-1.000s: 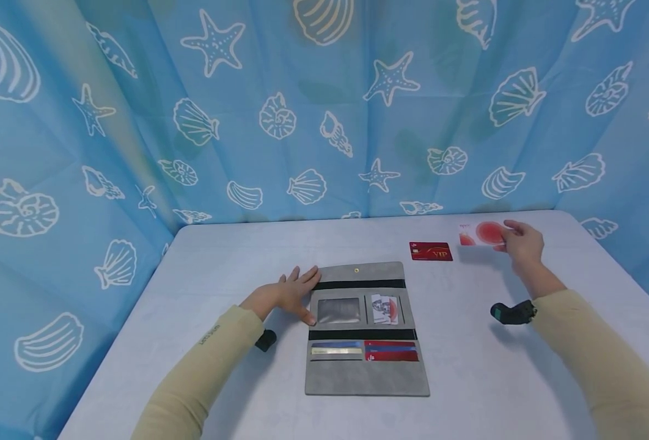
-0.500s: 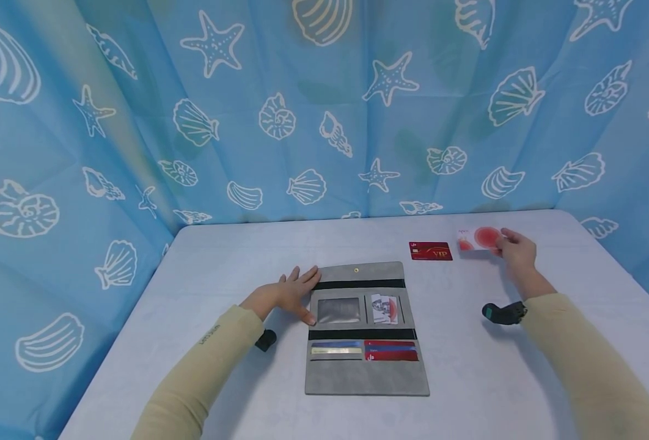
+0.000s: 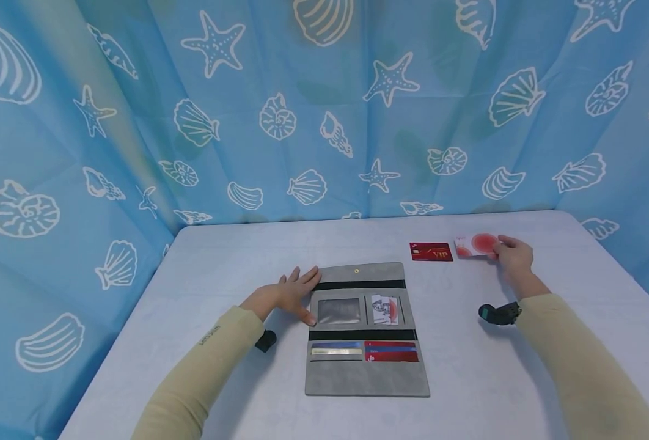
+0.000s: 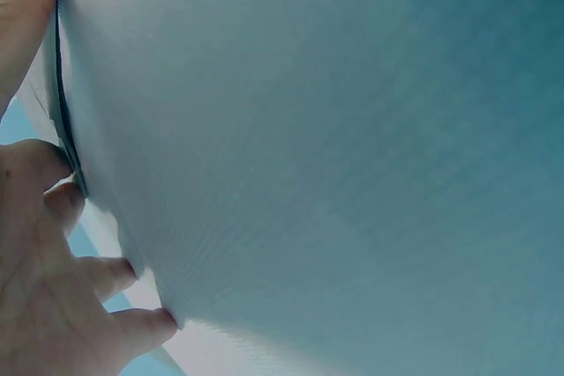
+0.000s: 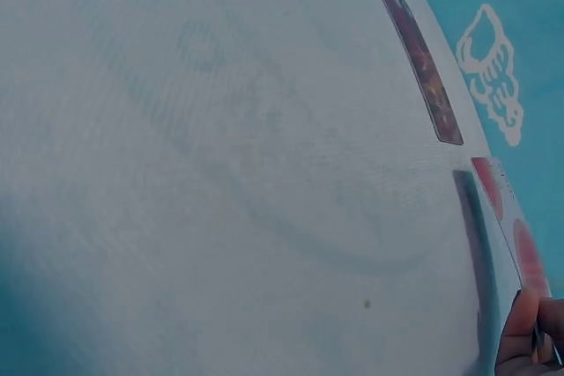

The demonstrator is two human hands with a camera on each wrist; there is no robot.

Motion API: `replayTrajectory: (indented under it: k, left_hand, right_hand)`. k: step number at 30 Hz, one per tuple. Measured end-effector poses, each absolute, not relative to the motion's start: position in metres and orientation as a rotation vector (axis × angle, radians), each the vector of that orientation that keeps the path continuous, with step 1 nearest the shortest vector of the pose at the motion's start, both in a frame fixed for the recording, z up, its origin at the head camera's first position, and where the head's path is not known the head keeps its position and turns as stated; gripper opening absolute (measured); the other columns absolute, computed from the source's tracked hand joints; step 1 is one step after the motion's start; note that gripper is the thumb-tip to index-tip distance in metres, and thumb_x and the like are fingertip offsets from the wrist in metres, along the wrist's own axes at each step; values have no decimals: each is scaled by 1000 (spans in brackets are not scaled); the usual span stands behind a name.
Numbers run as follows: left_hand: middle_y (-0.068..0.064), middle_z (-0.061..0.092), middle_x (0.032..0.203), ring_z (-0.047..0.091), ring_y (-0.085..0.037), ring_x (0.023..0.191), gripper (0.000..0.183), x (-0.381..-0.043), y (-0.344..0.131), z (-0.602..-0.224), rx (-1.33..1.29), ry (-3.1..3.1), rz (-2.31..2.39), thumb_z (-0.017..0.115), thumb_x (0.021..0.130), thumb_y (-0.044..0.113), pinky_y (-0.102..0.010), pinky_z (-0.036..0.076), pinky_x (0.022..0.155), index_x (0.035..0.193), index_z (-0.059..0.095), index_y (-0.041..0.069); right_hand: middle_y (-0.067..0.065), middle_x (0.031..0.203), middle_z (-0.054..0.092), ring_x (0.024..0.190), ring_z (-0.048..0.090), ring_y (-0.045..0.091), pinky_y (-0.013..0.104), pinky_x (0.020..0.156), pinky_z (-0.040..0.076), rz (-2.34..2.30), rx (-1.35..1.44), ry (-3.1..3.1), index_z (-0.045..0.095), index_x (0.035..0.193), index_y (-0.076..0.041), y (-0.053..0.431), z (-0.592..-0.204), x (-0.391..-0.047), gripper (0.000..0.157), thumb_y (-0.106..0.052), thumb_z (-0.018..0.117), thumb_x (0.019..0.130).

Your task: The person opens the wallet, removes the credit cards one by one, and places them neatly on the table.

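Observation:
My right hand (image 3: 516, 256) pinches the right end of a white card with red circles (image 3: 484, 243) at the back right of the table. In the right wrist view that card (image 5: 507, 200) stands a little above its own shadow. Just left of it lies a dark red VIP card (image 3: 431, 251), flat on the table. A grey wallet (image 3: 357, 382) is unfolded at the centre, with several cards in its slots and small picture cards in the middle panel. With fingers spread, my left hand (image 3: 283, 297) rests on the wallet's left edge.
A white-covered table (image 3: 220, 250) carries everything. Behind it and along the left hangs a blue curtain (image 3: 280, 55) with white shells and starfish. Black wrist devices (image 3: 499, 313) show under both sleeves.
The right hand has brought the white-and-red card slightly left and toward me, lower and closer to the VIP card. My left hand and the wallet have stayed put.

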State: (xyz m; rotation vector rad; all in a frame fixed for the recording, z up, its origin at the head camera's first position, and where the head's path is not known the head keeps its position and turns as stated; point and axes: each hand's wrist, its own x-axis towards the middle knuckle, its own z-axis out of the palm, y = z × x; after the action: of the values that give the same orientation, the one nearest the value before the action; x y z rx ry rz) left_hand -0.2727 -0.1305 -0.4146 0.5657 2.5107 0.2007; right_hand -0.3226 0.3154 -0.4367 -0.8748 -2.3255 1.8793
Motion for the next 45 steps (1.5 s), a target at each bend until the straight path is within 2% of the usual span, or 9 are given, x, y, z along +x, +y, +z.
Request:
replayTrajectory:
  k: [7, 11, 14, 16, 18, 24, 33, 42, 45]
  left_hand:
    - [1, -8, 155, -13, -30, 140, 109, -273, -130, -415, 568, 2514, 200, 73, 71, 45, -52, -1, 111, 149, 2, 17]
    - [1, -8, 155, -13, -30, 140, 109, -273, -131, -416, 570, 2523, 188, 73, 71, 46, -52, 0, 111, 149, 3, 16]
    - [1, -7, 155, -12, -30, 140, 109, -273, -131, -417, 569, 2528, 179, 73, 71, 46, -52, 0, 111, 149, 3, 17]
    - [1, -7, 155, -12, -30, 140, 109, -273, -131, -417, 568, 2531, 175, 73, 71, 47, -52, 0, 111, 149, 3, 17]
    - [1, -7, 155, -12, -30, 140, 109, -274, -131, -417, 570, 2531, 172, 73, 71, 47, -52, 0, 111, 149, 3, 17]
    - [1, -8, 155, -13, -30, 140, 108, -274, -131, -417, 569, 2520, 183, 72, 72, 47, -52, 0, 111, 149, 2, 17]
    - [1, -9, 155, -14, -29, 139, 108, -273, -132, -417, 572, 2515, 184, 72, 72, 48, -52, -1, 111, 148, 1, 17]
    - [0, -7, 155, -12, -31, 140, 108, -274, -129, -417, 560, 2534, 180, 72, 71, 48, -52, -1, 111, 149, 3, 17]
    - [1, -7, 155, -12, -30, 140, 108, -274, -129, -418, 558, 2537, 173, 72, 71, 48, -52, -1, 111, 149, 3, 17]
  right_hand:
    - [18, 148, 25, 64, 48, -3, 8, 51, 43, 1856, -882, -2381, 24, 145, -8, 315, -441, -323, 50, -16, 37, 98]
    - [19, 148, 26, 67, 48, -2, 8, 50, 42, 1817, -883, -2417, 25, 145, -8, 316, -444, -325, 50, -16, 39, 97]
    - [21, 147, 25, 97, 56, 16, 18, 75, 50, 1693, -849, -2511, 24, 144, -5, 314, -446, -325, 52, -16, 41, 97]
    - [24, 146, 24, 120, 46, 30, 31, 93, 45, 1582, -819, -2584, 24, 144, -2, 312, -446, -324, 53, -16, 42, 96]
    - [27, 145, 24, 133, 26, 39, 44, 104, 33, 1462, -787, -2653, 23, 142, 3, 308, -445, -323, 54, -17, 43, 96]
    - [33, 138, 28, 128, 26, 46, 51, 103, 31, 1230, -713, -2808, 25, 137, 12, 301, -440, -321, 55, -16, 47, 95]
    - [35, 133, 34, 122, 33, 48, 53, 100, 34, 1067, -648, -2906, 27, 135, 14, 300, -443, -321, 55, -16, 50, 94]
    - [34, 113, 41, 107, 36, 46, 52, 90, 41, 805, -545, -2995, 37, 123, 18, 297, -442, -318, 51, -19, 53, 93]
    - [34, 112, 41, 106, 36, 46, 52, 88, 42, 758, -534, -3004, 37, 123, 18, 298, -444, -319, 52, -20, 54, 92]
